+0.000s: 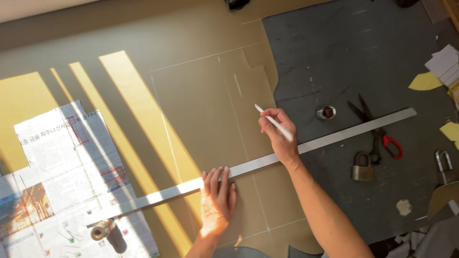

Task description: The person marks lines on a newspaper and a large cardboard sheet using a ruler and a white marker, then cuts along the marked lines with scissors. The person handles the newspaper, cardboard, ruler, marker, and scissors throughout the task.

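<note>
Ruler (306, 145): long, stiff, likely slippery on fabric (201, 105). Your left hand (217, 198) presses it flat-fingered; right hand (279, 136) above it pinches chalk (273, 122).

The view shows two hands, the left hand (217, 200) and the right hand (279, 136). There is one long metal ruler (334, 136), one white marking pencil (273, 122), one pair of red-handled scissors (377, 131), two padlocks (362, 167) (443, 165), two small metal cylinders (327, 112) (101, 230) and one newspaper (62, 181).
</note>
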